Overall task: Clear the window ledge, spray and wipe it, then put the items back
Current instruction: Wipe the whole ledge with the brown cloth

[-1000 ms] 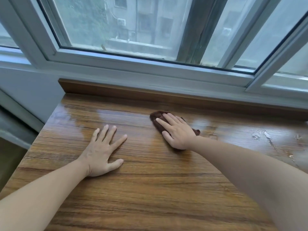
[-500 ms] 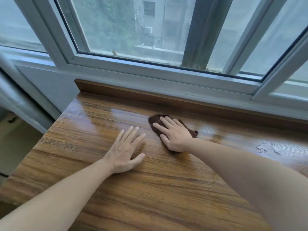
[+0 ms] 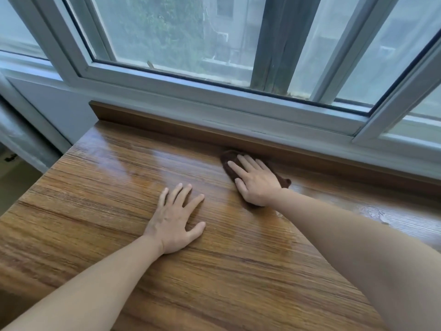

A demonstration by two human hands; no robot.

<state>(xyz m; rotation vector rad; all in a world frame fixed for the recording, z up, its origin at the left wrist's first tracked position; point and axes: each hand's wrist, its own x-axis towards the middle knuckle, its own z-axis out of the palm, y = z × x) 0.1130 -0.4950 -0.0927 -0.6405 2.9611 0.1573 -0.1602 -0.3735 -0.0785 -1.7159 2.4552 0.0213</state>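
The right hand [image 3: 256,181] lies flat on a dark brown cloth [image 3: 228,158], fingers straight and a little spread, pressing it onto the wooden window ledge [image 3: 95,192]. The cloth sits under the palm and fingers, showing past the fingertips toward 11 o'clock and past the wrist side toward 3 o'clock. It lies at the back of the ledge, touching or just beside the raised wooden strip [image 3: 167,123] under the white window frame [image 3: 214,101]. The cloth looks crumpled and soft; no label or writing is readable. The left hand [image 3: 175,220] rests palm down on bare wood toward 7 o'clock of the cloth, fingers wide and straight, holding nothing. The ledge shines wet, with droplets [image 3: 379,215] toward 4 o'clock of the right hand.
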